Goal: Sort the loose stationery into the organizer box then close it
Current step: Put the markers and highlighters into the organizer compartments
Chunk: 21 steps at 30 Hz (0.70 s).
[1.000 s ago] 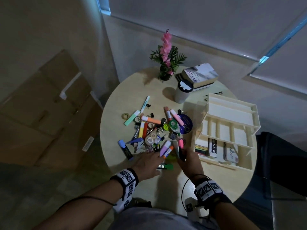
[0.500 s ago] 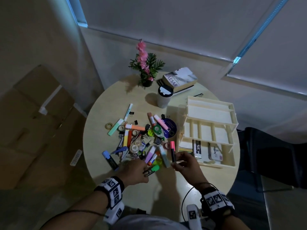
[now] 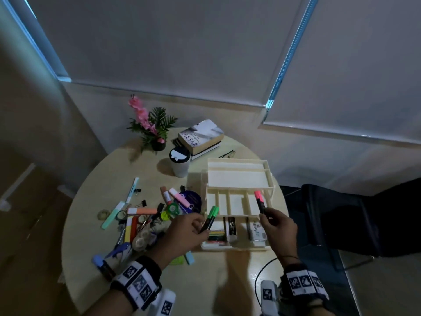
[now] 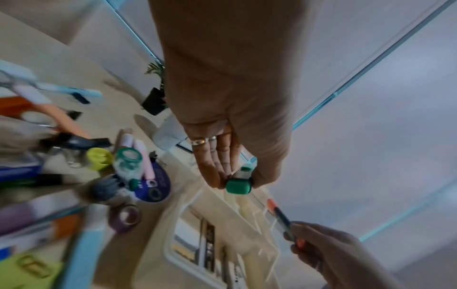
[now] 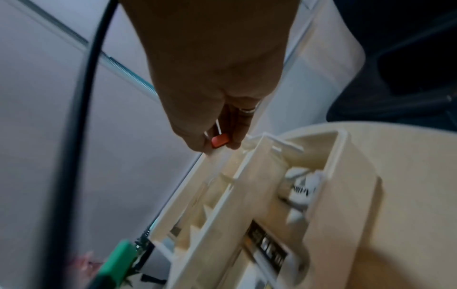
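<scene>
A cream organizer box [image 3: 241, 164] stands open on the right of the round table [image 3: 218, 277], with slotted trays and erasers in its front row. My left hand [image 3: 200, 226] pinches a green-capped marker [image 3: 210, 218] at the box's left edge; its green end [image 4: 238, 185] shows in the left wrist view. My right hand [image 3: 265, 215] pinches a pink-capped marker [image 3: 259, 200] over the right slots of the middle tray; its end [image 5: 219, 141] shows between thumb and fingers. Loose stationery [image 3: 141, 220] lies heaped left of the box.
A white cup [image 3: 180, 163], stacked books [image 3: 200, 136] and a potted pink flower [image 3: 151, 126] stand at the table's far side. A dark chair [image 3: 341, 215] sits right of the table. A black cable [image 3: 258, 279] loops near my right wrist.
Both hands lifted from the pile and moved right to the box, the left with the green marker, the right with the pink one. The view tilted upward.
</scene>
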Available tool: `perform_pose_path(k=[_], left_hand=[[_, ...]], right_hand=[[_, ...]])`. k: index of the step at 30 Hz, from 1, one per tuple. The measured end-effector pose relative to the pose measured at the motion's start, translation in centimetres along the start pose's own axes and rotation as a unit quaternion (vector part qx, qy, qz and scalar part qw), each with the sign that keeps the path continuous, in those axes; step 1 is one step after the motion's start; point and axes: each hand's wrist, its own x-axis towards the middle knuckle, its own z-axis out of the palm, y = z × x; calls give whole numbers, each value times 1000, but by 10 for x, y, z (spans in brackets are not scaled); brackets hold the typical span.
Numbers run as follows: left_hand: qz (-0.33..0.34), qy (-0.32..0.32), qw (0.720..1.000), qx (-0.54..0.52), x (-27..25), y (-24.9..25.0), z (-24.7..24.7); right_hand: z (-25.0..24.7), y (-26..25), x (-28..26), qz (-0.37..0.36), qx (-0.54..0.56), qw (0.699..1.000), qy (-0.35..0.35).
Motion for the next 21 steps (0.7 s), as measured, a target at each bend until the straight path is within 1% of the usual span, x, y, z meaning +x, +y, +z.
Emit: perform_pose_path(k=[5, 7, 10, 12, 14, 16, 18, 21], left_hand=[[-2, 23, 999, 30, 29, 45, 33], [-4, 34, 998, 43, 37, 56, 45], [-30, 39, 997, 55, 48, 66, 58], [-47, 46, 996, 62, 54, 72, 65], [-60, 58, 994, 68, 59, 77, 70], [-71, 63, 993, 75, 65, 81, 75], [-75, 63, 991, 87, 72, 84, 81], [-83, 55, 990, 99, 83, 90, 91]], right_hand=[[7, 15, 34, -43, -87, 994, -40], [14, 23, 43, -44, -112, 991, -57], [26, 33, 52, -39, -134, 988, -70], [33, 34, 54, -60, -154, 983, -80], [34, 31, 54, -98, -174, 976, -91], [33, 33, 54, -125, -181, 970, -104], [30, 36, 54, -133, -177, 967, -122], [23, 41, 58, -138, -126, 971, -148]])
